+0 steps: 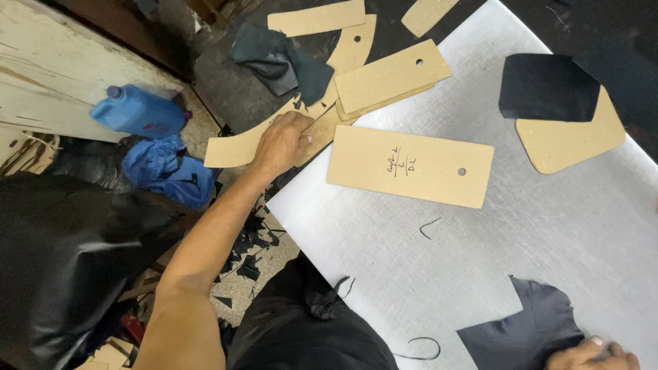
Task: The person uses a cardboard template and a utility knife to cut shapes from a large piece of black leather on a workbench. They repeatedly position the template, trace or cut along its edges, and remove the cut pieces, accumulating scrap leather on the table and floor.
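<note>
From the head camera, a grey cutting sheet [548,226] covers the work surface, with a large rectangular card template [410,166] lying flat on it, a hole near its right end. Above it, more tan card templates [391,77] are stacked at the sheet's edge, with a dark folded leather scrap [277,60] beside them. Farther right, a black leather piece [547,88] overlaps a rounded card pattern [572,140]. Off the sheet to the left stand a blue plastic bottle [139,111] and a crumpled blue cloth [168,171], with black offcuts scattered below. The left hand [281,144] reaches forward on an outstretched arm, fingers curled down onto a long curved card strip [236,147] just beside the stack; whether it grips the strip cannot be told. The right hand [591,354], at the bottom edge, presses flat on a dark leather piece [524,329].
</note>
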### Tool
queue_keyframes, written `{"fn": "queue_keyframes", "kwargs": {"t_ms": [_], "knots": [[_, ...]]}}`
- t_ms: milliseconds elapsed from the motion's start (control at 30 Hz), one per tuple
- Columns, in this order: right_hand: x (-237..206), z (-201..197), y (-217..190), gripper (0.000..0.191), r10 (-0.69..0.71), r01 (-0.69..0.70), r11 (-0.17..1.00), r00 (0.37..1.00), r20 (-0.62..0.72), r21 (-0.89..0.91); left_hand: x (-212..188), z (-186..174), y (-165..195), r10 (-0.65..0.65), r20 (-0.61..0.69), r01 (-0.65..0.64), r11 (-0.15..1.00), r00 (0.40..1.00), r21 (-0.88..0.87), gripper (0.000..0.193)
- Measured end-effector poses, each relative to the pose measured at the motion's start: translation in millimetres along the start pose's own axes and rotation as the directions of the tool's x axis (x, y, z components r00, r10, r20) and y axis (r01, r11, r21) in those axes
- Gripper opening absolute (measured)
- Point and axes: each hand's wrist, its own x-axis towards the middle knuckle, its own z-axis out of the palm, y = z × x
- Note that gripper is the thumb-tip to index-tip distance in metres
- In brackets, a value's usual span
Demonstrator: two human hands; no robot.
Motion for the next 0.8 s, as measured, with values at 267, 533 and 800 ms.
{"fn": "queue_keyframes", "kwargs": {"t_ms": [267, 533, 800], "knots": [[-8, -20, -26, 0.043, -0.081, 0.082, 0.997, 0.987, -0.139, -0.001, -24, 31, -23, 0.315, 0.053, -0.313, 0.884, 0.948, 0.347, 0.057], [-136, -54, -136, 0.082, -0.151, 0.102, 0.986, 0.87, 0.469, 0.129, -65, 45, 6, 0.249, 0.198, -0.285, 0.942, 0.948, 0.18, 0.042], [-188, -104, -60, 0.077, 0.156, -0.218, 0.956, 0.945, 0.289, 0.197, -113, 126, 122, 0.591, 0.25, -0.598, 0.8, 0.767, -0.058, 0.059]]}}
